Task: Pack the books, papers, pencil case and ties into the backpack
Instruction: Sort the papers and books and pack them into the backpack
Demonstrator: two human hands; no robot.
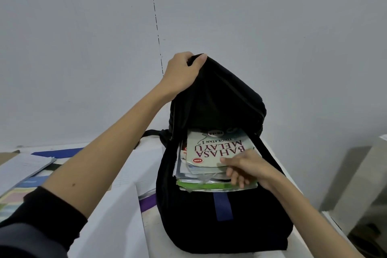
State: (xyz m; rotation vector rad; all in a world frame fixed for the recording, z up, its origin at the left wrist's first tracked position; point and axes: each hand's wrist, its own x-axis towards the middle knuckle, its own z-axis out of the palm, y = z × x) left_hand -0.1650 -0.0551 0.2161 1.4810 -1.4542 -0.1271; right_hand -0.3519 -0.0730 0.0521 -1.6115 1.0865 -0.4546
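The backpack (219, 205) stands on a white table (117, 226), its flap gripped and lifted by the left hand (184, 73) while the right hand (247, 167), fingers curled over the books (213, 153), should push them down squarely, keeping corners clear of the zip.

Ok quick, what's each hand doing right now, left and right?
Left hand: gripping the top flap of the black backpack, holding it up.
Right hand: fingers curled on the stack of books inside the backpack.
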